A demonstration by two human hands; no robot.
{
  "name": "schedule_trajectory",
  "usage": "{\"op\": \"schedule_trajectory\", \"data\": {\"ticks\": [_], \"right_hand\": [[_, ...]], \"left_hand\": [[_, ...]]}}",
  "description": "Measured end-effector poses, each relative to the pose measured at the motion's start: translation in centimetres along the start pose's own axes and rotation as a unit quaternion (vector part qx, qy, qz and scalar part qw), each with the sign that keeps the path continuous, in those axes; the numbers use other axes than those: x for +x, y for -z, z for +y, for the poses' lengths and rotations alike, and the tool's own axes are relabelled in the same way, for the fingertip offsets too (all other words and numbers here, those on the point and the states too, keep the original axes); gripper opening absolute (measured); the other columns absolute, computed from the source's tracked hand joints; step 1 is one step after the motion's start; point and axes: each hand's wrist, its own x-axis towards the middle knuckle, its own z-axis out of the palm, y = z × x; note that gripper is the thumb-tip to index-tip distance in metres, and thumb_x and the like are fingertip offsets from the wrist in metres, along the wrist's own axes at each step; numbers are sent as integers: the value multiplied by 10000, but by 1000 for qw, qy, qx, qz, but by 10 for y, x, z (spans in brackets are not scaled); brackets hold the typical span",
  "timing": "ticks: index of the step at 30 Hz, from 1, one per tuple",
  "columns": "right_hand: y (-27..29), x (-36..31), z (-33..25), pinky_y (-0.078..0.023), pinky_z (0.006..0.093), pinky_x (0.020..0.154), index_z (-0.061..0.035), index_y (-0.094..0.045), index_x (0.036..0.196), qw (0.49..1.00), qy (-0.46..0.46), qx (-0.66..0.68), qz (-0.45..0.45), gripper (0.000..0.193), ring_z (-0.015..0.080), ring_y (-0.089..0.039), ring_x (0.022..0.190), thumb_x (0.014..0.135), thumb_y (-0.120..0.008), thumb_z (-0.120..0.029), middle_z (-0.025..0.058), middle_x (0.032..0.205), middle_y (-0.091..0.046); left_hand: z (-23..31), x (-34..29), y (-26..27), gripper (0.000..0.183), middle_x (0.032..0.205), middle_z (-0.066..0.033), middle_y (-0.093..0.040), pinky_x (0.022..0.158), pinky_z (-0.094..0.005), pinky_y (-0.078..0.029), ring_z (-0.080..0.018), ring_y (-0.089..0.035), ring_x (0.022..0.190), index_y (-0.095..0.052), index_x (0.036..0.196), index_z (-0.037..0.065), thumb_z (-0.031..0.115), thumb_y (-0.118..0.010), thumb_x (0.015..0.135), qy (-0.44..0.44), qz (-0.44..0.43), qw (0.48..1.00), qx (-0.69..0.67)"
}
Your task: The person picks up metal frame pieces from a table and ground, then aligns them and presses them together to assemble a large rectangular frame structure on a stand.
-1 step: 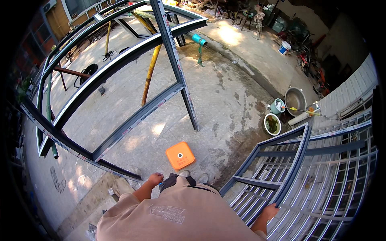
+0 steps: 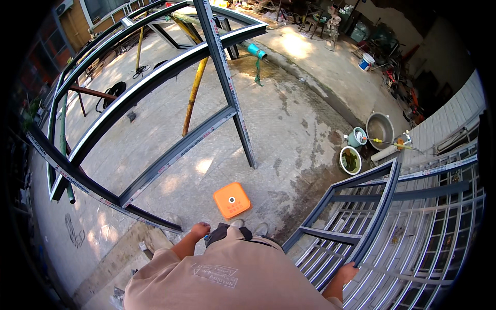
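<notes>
At the near right, your right hand closes its fingers round the dark grey metal bar of the barred window grille frame, which lies tilted across a stack of pale grilles; gripping the near corner like this steadies the frame against sliding. Your left hand is curled into a loose fist at your waist, just beside a dark pouch; whether it holds anything you cannot tell from here.

On the concrete floor just ahead of your feet sits a square orange plastic box, apart from both hands. To the left and far, a large dark grey aluminium frame structure stands propped up off the ground, one yellow pole leaning beneath it, seemingly as a support. To the right, beyond the grille, a metal basin, a teal bucket and a white pail cluster together, near the work but out of the walkway.
</notes>
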Motion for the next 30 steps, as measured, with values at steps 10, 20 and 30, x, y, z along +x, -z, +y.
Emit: {"op": "schedule_trajectory", "data": {"ticks": [10, 20, 30], "right_hand": [[0, -1, -1, -522, 563, 993, 75, -640, 1288, 1000, 14, -2, -2, 593, 482, -682, 1113, 988, -526, -424, 298, 1229, -709], [-6, 7, 4, -530, 549, 999, 56, -626, 1335, 1000, 0, -6, -5, 609, 469, -683, 1139, 1003, -518, -443, 279, 1261, -708], [6, 0, -8, -488, 589, 1057, 52, -585, 1393, 997, -25, 24, -63, 666, 504, -658, 1192, 968, -476, -449, 296, 1322, -678]], "left_hand": [[5, -6, 0, 297, 891, -116, -782, 752, -370, -594, -212, -747, 788, -797, 1034, 11, 226, -638, 905, -14, -1, 1000, -17], [11, -8, 0, 311, 926, -125, -781, 748, -355, -595, -215, -744, 799, -790, 1091, -4, 205, -652, 907, -3, -6, 999, -37], [21, -12, 8, 397, 1029, -128, -788, 807, -375, -607, -229, -759, 874, -744, 1247, 6, 272, -668, 962, 7, -3, 1000, -10]]}}
